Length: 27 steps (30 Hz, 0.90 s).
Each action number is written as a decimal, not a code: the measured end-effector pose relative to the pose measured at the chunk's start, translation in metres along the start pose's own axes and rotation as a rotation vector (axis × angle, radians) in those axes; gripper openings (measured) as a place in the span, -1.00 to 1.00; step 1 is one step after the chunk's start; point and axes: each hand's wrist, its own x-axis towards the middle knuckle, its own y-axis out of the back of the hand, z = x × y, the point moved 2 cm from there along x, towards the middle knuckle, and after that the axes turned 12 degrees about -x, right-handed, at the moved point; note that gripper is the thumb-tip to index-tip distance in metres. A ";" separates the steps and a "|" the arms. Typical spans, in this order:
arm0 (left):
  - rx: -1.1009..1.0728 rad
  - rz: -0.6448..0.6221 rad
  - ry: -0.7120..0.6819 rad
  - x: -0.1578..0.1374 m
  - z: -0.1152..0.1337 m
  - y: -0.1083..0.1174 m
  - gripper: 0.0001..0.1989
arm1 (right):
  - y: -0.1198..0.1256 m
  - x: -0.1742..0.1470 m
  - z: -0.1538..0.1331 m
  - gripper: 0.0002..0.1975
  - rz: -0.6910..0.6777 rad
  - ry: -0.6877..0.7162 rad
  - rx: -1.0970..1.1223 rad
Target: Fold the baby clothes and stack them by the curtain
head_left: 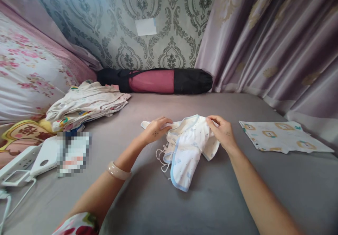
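Note:
A small white baby garment (188, 147) with light blue trim and thin tie strings lies crumpled on the grey bed sheet (211, 207) in front of me. My left hand (155, 130) pinches its upper left edge, a pale bangle on that wrist. My right hand (223, 131) grips the upper right edge of the same garment. Both hands hold the cloth near its top, with the rest draped toward me.
A pile of folded printed clothes (87, 105) sits at the left. A flat folded cloth with orange shapes (280, 136) lies at the right. A black and pink rolled bag (155, 81) rests against the wall. A white power strip (23, 161) and pillows are at far left; curtains hang right.

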 end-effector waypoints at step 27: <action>-0.023 0.353 -0.048 -0.010 0.048 0.044 -0.78 | 0.049 0.001 -0.045 -0.65 -0.104 0.301 -0.129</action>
